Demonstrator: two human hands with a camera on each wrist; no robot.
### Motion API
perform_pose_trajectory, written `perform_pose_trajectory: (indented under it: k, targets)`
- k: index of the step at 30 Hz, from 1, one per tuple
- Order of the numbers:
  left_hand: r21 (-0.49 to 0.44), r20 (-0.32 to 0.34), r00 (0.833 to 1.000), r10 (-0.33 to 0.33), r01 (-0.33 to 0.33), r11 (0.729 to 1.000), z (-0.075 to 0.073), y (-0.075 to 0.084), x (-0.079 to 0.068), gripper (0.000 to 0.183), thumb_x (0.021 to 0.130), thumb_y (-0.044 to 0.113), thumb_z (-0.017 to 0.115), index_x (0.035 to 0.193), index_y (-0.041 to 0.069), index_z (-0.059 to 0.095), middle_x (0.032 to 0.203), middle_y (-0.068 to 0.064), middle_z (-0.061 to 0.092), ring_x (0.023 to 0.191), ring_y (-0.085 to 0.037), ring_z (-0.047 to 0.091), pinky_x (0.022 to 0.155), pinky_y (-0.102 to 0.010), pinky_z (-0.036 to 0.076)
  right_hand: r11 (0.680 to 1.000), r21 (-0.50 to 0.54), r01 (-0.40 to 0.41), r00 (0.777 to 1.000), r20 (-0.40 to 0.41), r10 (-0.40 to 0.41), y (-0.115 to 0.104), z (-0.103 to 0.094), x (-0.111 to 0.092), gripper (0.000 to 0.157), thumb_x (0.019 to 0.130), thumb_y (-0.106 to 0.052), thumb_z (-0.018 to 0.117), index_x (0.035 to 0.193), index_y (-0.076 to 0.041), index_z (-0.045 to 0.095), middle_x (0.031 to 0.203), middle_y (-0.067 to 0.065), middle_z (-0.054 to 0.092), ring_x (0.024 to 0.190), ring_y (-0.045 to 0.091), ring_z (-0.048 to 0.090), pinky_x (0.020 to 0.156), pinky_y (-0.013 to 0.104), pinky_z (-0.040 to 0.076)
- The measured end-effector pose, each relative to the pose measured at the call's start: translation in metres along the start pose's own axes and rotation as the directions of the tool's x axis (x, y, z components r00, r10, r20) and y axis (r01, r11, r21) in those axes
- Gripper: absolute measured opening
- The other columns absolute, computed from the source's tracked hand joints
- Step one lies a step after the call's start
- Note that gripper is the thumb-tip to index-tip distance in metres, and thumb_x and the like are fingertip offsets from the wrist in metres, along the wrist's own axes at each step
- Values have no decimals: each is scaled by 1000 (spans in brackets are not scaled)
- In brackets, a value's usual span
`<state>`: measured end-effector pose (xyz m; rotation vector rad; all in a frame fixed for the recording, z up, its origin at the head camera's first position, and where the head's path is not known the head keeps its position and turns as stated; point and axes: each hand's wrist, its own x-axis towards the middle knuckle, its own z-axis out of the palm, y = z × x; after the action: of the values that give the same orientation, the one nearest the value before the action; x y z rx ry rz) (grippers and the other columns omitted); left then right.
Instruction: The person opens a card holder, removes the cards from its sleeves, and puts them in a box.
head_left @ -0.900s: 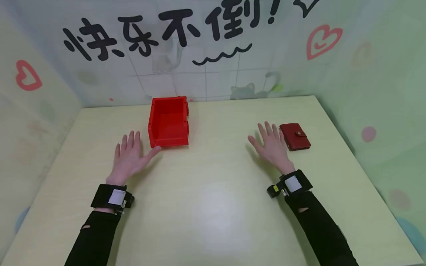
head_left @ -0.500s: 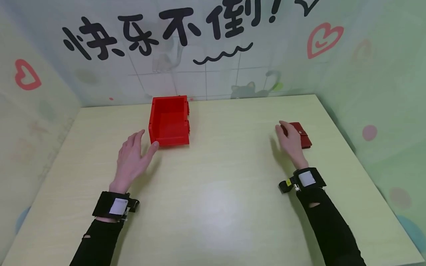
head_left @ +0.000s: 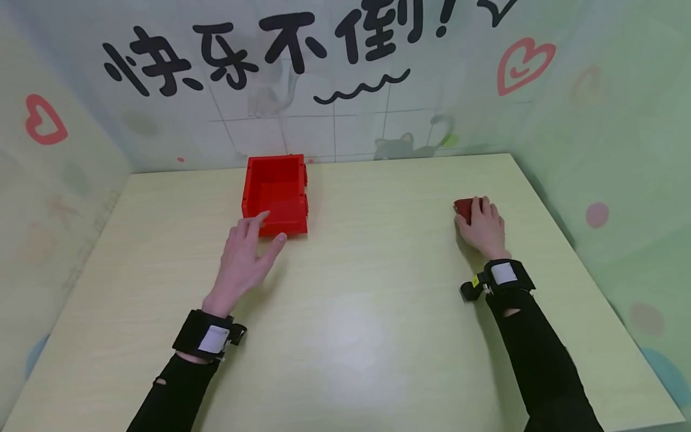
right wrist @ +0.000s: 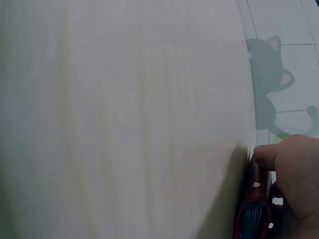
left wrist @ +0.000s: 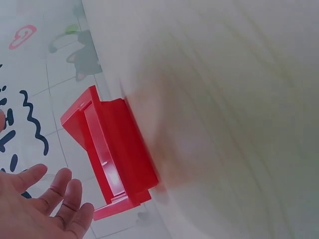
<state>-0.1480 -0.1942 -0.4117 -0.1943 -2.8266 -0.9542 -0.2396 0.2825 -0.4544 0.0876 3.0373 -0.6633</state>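
Note:
My right hand (head_left: 487,232) grips a dark red wallet (head_left: 463,207) at the right of the table, covering most of it from above. In the right wrist view the thumb lies on the edge of the wallet (right wrist: 257,174), near its metal snap, and thin bluish sleeves show inside. At the left, my left hand (head_left: 239,261) hovers with fingers loosely spread at the near end of a red plastic bin (head_left: 276,180). The index fingertip overlaps the bin in the head view. Nothing is in the left palm in the left wrist view, where the fingers point toward the bin (left wrist: 127,144).
The pale wooden table (head_left: 345,312) meets a printed backdrop (head_left: 345,132) along its far edge. Green-tinted panels (head_left: 621,180) rise at the right side. The red bin stands close to the backdrop with its inside facing up.
My right hand has moved right onto the wallet, and its fingers have curled around it. The left hand has shifted right to the bin's near end.

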Motion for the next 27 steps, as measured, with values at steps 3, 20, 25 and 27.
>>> perform_pose_trajectory:
  k: [3,20,25,27]
  targets:
    - [-2,28,1000,7,-7,1000,4,4,2,71,96,41,61,153,9,36,147,-24,41,132,-43,41,102,-65,44,999,-32,-5,999,47,6,0,0,1,71,105,-32,37,156,11,11,161,37,8,147,57,12,116,71,16]
    - [-67,281,959,35,-17,998,29,25,3,69,99,42,57,155,9,33,150,-20,43,137,-40,43,109,-62,42,991,33,127,968,214,-131,-67,18,-24,59,107,-15,26,153,18,8,163,38,2,153,52,6,123,63,16]
    - [-85,354,934,42,-12,996,42,36,4,68,100,45,55,155,10,34,156,-18,40,144,-39,39,116,-61,36,984,38,172,972,158,-176,-89,27,-39,47,107,-11,33,145,17,32,147,38,40,133,49,48,109,57,45]
    - [-77,365,930,41,-14,997,47,39,5,67,100,45,55,154,10,36,154,-18,43,142,-38,41,115,-60,38,980,28,195,974,116,-197,-98,31,-45,35,107,-11,39,130,14,45,122,32,57,104,42,62,88,51,55]
